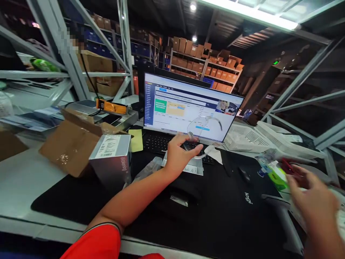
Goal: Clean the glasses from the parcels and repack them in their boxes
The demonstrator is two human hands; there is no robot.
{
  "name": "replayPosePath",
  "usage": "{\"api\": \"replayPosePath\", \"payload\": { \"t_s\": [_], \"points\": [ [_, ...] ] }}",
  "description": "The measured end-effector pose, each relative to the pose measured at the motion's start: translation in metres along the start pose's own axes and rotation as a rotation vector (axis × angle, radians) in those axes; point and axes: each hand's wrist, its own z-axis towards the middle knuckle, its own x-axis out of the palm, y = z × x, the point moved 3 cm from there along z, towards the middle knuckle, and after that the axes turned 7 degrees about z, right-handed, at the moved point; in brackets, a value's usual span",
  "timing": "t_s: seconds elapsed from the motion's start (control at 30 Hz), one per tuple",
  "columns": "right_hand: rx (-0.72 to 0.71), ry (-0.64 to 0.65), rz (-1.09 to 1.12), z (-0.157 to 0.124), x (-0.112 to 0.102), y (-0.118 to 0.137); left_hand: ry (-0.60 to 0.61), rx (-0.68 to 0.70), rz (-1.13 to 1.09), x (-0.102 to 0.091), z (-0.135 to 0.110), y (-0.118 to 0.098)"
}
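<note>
My left hand point(180, 153) reaches forward over the black keyboard point(159, 142), its fingers pinched on a pair of clear glasses point(203, 124) held up in front of the monitor point(175, 104). A paper slip point(192, 168) lies just under that hand. My right hand point(314, 196) is blurred at the right edge, fingers stretched out over a clear packet with a green label point(277, 178); I see nothing gripped in it.
A grey labelled box point(111, 160) and an open cardboard box point(71, 144) stand at the left. A mouse point(245, 174) lies on the black desk mat point(215, 212). A white printer point(250, 138) sits at the right, with metal racks and shelves of cartons behind.
</note>
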Motion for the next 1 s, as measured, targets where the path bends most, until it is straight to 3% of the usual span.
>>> {"api": "replayPosePath", "payload": {
  "t_s": [0.07,0.13,0.2,0.27,0.47,0.53,0.63,0.8,0.9,1.0],
  "points": [
    [-0.286,0.052,0.026,-0.032,0.045,0.066,-0.007,-0.257,-0.316,0.005,-0.001,0.010],
    [-0.608,0.097,0.098,-0.062,0.087,0.125,-0.027,-0.421,-0.499,0.009,-0.003,0.017],
    [-0.704,0.158,0.108,-0.075,0.120,0.160,-0.027,-0.484,-0.532,0.011,-0.004,0.020],
    [-0.741,0.189,0.072,-0.072,0.139,0.175,-0.005,-0.512,-0.530,0.013,-0.004,0.023],
    [-0.770,0.260,-0.064,-0.032,0.149,0.180,0.147,-0.555,-0.524,0.012,0.012,0.035],
    [-0.728,0.271,-0.034,-0.024,0.148,0.178,0.299,-0.535,-0.496,0.010,0.018,0.036],
    [-0.619,0.172,0.043,-0.018,0.148,0.168,0.591,-0.437,-0.415,0.001,0.023,0.026],
    [-0.449,0.113,0.123,-0.020,0.150,0.142,0.941,-0.196,-0.171,-0.028,0.027,0.006],
    [-0.329,0.097,0.111,-0.024,0.141,0.133,0.969,-0.080,0.278,-0.049,0.030,0.008],
    [-0.186,0.122,0.132,-0.026,0.129,0.128,0.776,-0.005,0.745,-0.064,0.032,0.009]
  ]
}}
